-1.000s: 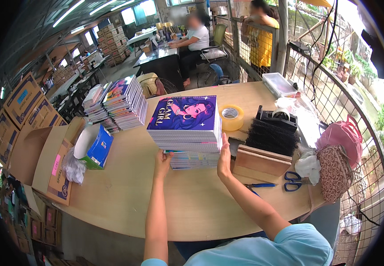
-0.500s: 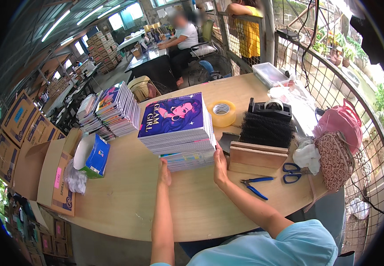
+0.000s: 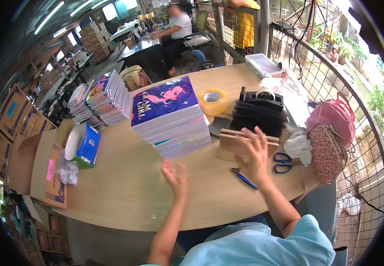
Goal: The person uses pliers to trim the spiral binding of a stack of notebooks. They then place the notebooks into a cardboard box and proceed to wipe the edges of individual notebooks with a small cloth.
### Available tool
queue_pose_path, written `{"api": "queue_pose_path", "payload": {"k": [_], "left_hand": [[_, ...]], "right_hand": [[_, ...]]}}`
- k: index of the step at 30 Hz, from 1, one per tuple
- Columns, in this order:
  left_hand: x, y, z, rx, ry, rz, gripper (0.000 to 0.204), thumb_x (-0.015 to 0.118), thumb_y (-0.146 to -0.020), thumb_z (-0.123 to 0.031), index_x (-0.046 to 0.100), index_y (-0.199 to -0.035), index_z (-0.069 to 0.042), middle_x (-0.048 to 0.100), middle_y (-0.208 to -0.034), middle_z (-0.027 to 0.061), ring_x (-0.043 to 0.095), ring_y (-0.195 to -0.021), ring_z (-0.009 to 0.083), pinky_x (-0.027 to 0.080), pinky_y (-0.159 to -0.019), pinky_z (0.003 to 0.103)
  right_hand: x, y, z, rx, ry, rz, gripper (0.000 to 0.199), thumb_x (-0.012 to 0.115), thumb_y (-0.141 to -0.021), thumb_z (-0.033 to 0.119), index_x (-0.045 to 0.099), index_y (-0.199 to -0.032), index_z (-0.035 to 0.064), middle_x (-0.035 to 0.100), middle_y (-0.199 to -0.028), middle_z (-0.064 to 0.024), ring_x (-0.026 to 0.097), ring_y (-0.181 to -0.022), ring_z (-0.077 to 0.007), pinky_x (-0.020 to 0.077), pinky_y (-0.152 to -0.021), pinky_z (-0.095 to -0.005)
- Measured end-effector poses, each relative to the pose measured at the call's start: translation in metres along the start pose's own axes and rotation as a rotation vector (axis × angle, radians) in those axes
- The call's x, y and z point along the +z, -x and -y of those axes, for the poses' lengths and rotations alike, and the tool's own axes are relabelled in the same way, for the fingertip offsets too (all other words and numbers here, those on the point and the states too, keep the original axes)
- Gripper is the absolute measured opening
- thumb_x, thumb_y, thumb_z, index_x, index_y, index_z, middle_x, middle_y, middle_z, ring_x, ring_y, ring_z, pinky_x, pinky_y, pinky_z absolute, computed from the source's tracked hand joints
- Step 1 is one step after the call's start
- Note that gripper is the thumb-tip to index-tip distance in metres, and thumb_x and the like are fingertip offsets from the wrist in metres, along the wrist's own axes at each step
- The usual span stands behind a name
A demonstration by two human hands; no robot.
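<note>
A tall stack of notebooks (image 3: 174, 122) with a purple illustrated cover on top stands in the middle of the table. My left hand (image 3: 175, 177), fingers apart and empty, hovers just in front of the stack's near side. To the right, my right hand (image 3: 255, 155) is raised with spread fingers, holding nothing, in front of a wooden block (image 3: 232, 138). Beneath and beside that hand lie blue-handled cutting pliers (image 3: 244, 178), partly covered by it. Blue-handled scissors (image 3: 283, 163) rest farther right. Black spiral coils (image 3: 256, 117) sit behind the wooden block.
Behind the stack are a roll of clear tape (image 3: 213, 102) and a black tape dispenser (image 3: 263, 98). More notebooks (image 3: 107, 99) are piled at far left, near a blue box (image 3: 85, 144) and an open carton (image 3: 45, 173). Pink and patterned bags (image 3: 327, 153) occupy the right edge.
Both hands have come off the sides of the notebook stack. My right hand has moved right and opened toward the wooden block; my left hand has drawn slightly back from the stack.
</note>
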State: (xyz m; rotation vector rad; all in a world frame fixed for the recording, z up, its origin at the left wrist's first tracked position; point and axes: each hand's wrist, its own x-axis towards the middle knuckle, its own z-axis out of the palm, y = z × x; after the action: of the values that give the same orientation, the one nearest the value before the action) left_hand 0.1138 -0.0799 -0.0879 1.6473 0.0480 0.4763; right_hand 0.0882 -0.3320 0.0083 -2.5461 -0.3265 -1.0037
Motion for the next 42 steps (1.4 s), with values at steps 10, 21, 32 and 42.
{"api": "queue_pose_path", "payload": {"k": [10, 21, 32, 42], "left_hand": [[0.066, 0.093, -0.066, 0.746, -0.81, 1.03, 0.02, 0.059, -0.087, -0.016, 0.062, -0.106, -0.008, 0.06, -0.113, 0.0077, 0.051, -0.117, 0.027, 0.04, -0.099, 0.046], [-0.031, 0.114, -0.211, 0.583, -0.669, 0.744, 0.019, 0.072, -0.079, -0.02, 0.069, -0.097, -0.016, 0.063, -0.095, -0.0034, 0.06, -0.093, 0.0203, 0.039, -0.092, 0.041], [0.053, 0.113, -0.124, 0.863, -0.547, 0.505, 0.033, 0.074, -0.079, -0.019, 0.071, -0.11, -0.03, 0.044, -0.135, 0.0068, 0.035, -0.131, 0.0281, 0.006, -0.113, 0.066], [-0.082, 0.024, -0.019, 0.187, -0.185, 0.055, 0.077, 0.078, -0.082, -0.019, 0.036, -0.145, -0.002, 0.038, -0.145, 0.0183, 0.041, -0.132, 0.0316, 0.04, -0.105, 0.044]], "right_hand": [[-0.018, -0.012, -0.055, 0.06, 0.063, 0.279, 0.049, 0.076, -0.067, 0.016, 0.062, -0.115, 0.0136, 0.061, -0.087, -0.0043, 0.061, -0.088, -0.0256, 0.0456, -0.08, -0.0436], [0.009, -0.02, 0.05, -0.332, -0.656, 0.229, 0.065, 0.068, -0.087, 0.033, 0.045, -0.143, 0.0096, 0.059, -0.122, -0.0146, 0.055, -0.11, -0.0296, 0.0407, -0.096, -0.0424], [-0.039, 0.077, 0.004, 0.678, -1.442, 0.297, 0.026, 0.049, -0.103, 0.025, 0.058, -0.115, 0.0037, 0.061, -0.102, -0.001, 0.055, -0.089, -0.0076, 0.0493, -0.075, -0.0267], [-0.046, 0.057, -0.087, -0.138, 0.185, 0.779, 0.058, 0.066, -0.079, 0.008, 0.054, -0.134, 0.0218, 0.055, -0.123, -0.0135, 0.055, -0.109, -0.0307, 0.0445, -0.091, -0.0455]]}}
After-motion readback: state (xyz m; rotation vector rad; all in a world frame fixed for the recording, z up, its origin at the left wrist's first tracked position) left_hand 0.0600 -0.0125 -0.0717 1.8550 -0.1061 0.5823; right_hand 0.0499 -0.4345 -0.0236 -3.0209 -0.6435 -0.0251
